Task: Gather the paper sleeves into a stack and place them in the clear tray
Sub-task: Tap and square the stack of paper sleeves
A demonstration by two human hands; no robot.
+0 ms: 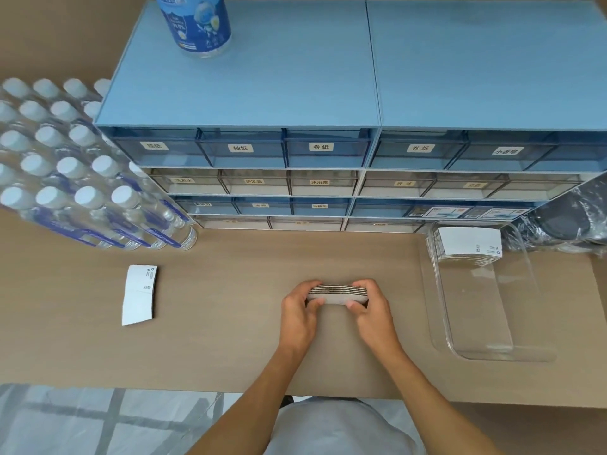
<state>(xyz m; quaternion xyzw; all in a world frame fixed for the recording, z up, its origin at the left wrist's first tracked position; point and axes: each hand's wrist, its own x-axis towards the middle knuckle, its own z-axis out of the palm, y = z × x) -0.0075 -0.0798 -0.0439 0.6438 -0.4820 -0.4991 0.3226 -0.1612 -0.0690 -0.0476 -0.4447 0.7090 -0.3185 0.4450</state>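
Observation:
A stack of white paper sleeves [338,292] stands on edge at the middle of the tan table, held between both hands. My left hand [300,311] grips its left end and my right hand [371,310] grips its right end, thumbs on the near face. One loose white sleeve [139,295] lies flat on the table far to the left. The clear tray [525,323] sits at the right, and another stack of sleeves [466,244] leans at its far end.
A blue drawer cabinet [328,152] lines the back of the table, with a blue-labelled bottle [197,24] on top. A shrink-wrapped pack of water bottles [75,169] stands at the left. Dark wrapped items [571,221] lie behind the tray.

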